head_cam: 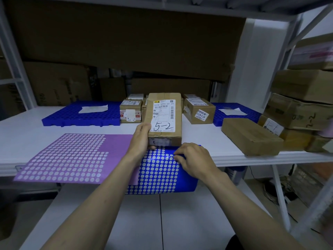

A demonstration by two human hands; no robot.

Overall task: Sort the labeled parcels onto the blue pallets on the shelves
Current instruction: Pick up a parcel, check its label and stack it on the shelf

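Shelf: white, wide, at working height; brown cardboard sheets stand along its back.

Stacked cartons: right end of the shelf, several high, one marked by hand.

Purple sheet: flat at the front left, covered in pale dots, its near edge overhanging the shelf.

Blue sheet: same dot pattern, lying beside the purple one and drooping over the front edge.

Left pallet: blue grid, back left, a white paper slip on it.

Right pallet: blue grid, back right, partly hidden by boxes, also with a white slip.

Flat box: plain brown, lying at the right just in front of the right pallet.

Small boxes: a labelled cluster between the two pallets, at the back centre.

Parcel: brown, long, held tilted up above the blue sheet at the shelf's centre; white label faces the viewer, hand-marked "5-2".

Left hand: forearm reaching forward, thumb on the parcel's left face, fingers curled under its lower left corner, gripping it.

Right hand: forearm stretched in from the lower right, palm down, fingers loosely bent with tips resting on the blue sheet just below the parcel; it holds nothing.
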